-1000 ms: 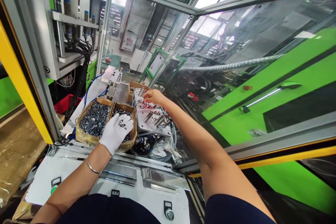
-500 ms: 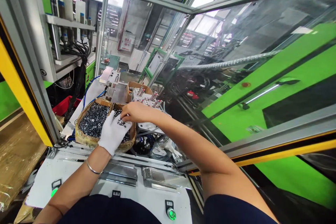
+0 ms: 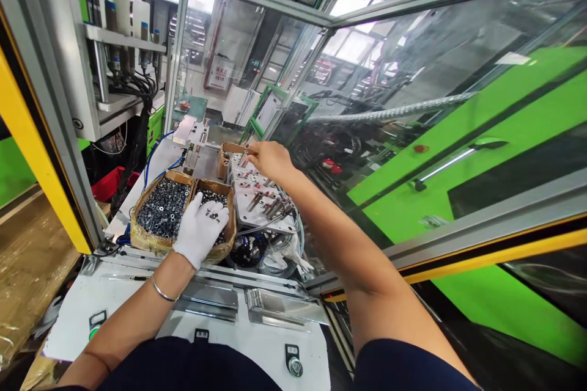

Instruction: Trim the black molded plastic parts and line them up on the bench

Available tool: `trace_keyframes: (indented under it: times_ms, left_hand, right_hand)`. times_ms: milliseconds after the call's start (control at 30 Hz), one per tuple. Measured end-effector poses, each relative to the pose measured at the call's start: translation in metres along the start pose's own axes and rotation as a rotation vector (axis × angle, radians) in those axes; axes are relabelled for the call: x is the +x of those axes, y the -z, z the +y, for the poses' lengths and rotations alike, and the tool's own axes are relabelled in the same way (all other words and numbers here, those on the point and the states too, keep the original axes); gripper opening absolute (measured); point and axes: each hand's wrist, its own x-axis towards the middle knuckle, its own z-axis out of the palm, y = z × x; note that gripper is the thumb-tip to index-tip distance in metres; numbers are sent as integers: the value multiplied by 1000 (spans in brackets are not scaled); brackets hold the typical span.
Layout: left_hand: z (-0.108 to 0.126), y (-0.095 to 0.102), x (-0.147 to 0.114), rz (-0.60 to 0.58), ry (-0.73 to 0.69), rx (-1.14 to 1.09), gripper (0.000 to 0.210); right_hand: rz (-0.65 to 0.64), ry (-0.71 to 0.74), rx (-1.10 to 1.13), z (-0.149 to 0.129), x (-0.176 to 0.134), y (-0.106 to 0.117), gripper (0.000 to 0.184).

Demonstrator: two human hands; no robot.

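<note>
the gloved left hand [image 3: 197, 233] lies palm up, loosely open, over the near left corner of the right box [image 3: 232, 211], small parts [image 3: 212, 215] on its fingers; the right hand [image 3: 271, 160], fingers curled, is at the far edge of the plate [image 3: 242, 204], whether gripping anything i cannot tell

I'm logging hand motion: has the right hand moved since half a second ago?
Yes: judged against the metal plate, the right hand has moved forward and right, from the gloved left hand to the plate's far end.
</note>
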Motion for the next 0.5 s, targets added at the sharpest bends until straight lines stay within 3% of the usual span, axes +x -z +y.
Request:
trace_keyframes:
  times_ms: [67,167,267,400,500]
  left_hand:
    - [0,1,2,-75,30,9,26]
    - [-2,1,5,-173,33,-17,30]
    - [-3,0,6,-236,29,-28,34]
    - [-5,2,6,-238,62,4,31]
    - [-5,5,10,-123,11,10,15]
  right_hand:
    - [-53,68,29,-11,-10,-4,18]
    - [-257,291,97,-41,-28,-21,13]
    - [-368,337,102,-61,-39,-31,12]
    - [-389,335,144,-56,-33,-31,11]
    - [-249,339,194,-30,-15,-28,17]
